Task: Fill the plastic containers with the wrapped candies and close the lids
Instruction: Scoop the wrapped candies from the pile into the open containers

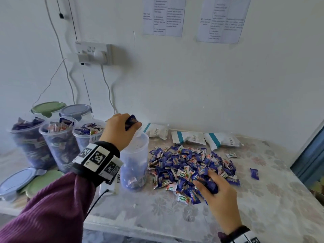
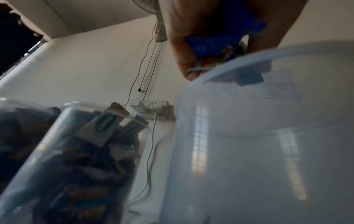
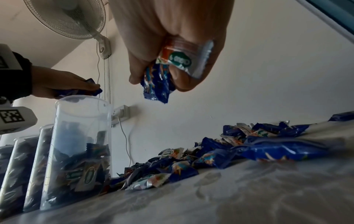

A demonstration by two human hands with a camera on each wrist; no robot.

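A clear plastic container (image 1: 135, 160) stands on the table, partly filled with blue wrapped candies. My left hand (image 1: 121, 130) hovers over its rim and grips several blue candies (image 1: 131, 121); the left wrist view shows them (image 2: 208, 44) just above the rim (image 2: 249, 59). A pile of blue and white wrapped candies (image 1: 191, 165) lies right of the container. My right hand (image 1: 213, 188) is at the pile's near edge, gripping a handful of candies (image 3: 168, 71) lifted a little above the table. The right wrist view also shows the container (image 3: 80, 145).
Three filled open containers (image 1: 59, 142) stand at the left, with two lidded ones (image 1: 75, 111) behind. Loose lids (image 1: 21, 179) lie at the near left. White packets (image 1: 191, 137) lie along the wall. One stray candy (image 1: 254, 173) sits to the right. A wall socket (image 1: 94, 53) has cables hanging.
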